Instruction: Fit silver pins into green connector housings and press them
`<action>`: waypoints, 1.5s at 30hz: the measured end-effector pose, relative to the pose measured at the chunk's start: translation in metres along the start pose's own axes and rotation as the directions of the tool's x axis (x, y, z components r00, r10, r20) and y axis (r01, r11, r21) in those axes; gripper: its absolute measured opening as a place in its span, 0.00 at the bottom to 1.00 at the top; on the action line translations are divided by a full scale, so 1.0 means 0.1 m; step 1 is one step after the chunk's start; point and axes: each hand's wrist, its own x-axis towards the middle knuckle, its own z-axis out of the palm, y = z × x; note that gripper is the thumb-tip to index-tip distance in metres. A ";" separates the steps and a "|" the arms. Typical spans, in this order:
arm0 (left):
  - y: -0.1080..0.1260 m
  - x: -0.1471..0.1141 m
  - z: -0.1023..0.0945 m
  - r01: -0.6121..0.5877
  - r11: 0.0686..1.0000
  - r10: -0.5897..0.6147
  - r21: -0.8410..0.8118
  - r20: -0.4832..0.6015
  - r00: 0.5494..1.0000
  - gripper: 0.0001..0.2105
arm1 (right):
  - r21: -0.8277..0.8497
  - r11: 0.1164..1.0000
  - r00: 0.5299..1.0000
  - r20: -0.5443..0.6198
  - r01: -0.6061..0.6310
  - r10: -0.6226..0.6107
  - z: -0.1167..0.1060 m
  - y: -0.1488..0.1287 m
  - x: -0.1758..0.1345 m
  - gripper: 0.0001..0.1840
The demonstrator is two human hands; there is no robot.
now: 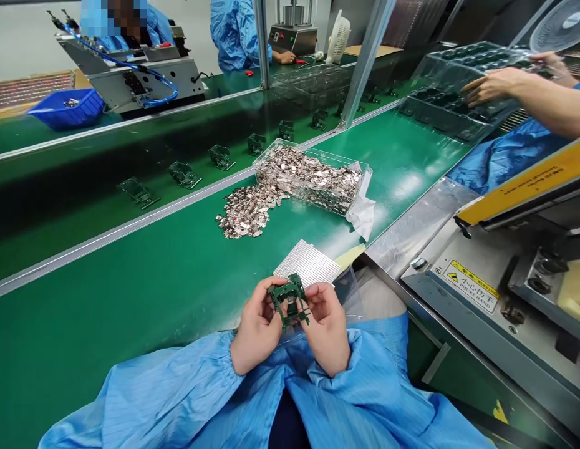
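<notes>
Between my hands is a dark green plastic frame part (290,290), with open sides and thin legs pointing toward me. My left hand (258,327) grips its left side, fingers curled behind it. On the other side my right hand (326,324) closes round the part, its thumb near the middle. A small shiny piece seems to sit inside the frame; its kind is too small to tell. Just beyond the hands lies a white sheet with rows of small marks (309,262). Farther off, small metal pieces (246,212) are heaped beside a clear plastic box (365,187) full of them.
Similar green parts (182,174) stand in a row on the dark strip behind the metal rail (178,215). At right is a machine with a warning label (472,285). A co-worker's hands (496,87) hold clear trays (435,68). A blue bin (70,118) sits far left.
</notes>
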 end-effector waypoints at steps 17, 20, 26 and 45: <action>-0.09 0.79 0.42 -0.106 0.989 0.116 -0.102 0.092 0.989 0.21 | -0.324 0.945 0.990 -0.121 0.032 -0.075 -0.64 0.58 0.22 0.24; -0.22 0.83 0.44 -0.085 0.993 0.092 -0.084 0.080 0.993 0.20 | -0.359 0.929 0.982 -0.122 0.091 -0.143 -0.61 0.61 0.27 0.24; -0.30 0.81 0.41 -0.073 0.997 0.074 -0.015 0.085 0.994 0.21 | -0.447 0.866 0.955 -0.075 0.225 -0.287 -0.67 0.66 0.32 0.24; -0.21 0.82 0.47 0.007 0.992 0.004 -0.123 0.091 0.996 0.21 | -0.541 0.772 0.929 0.051 0.334 -0.366 -0.77 0.70 0.33 0.24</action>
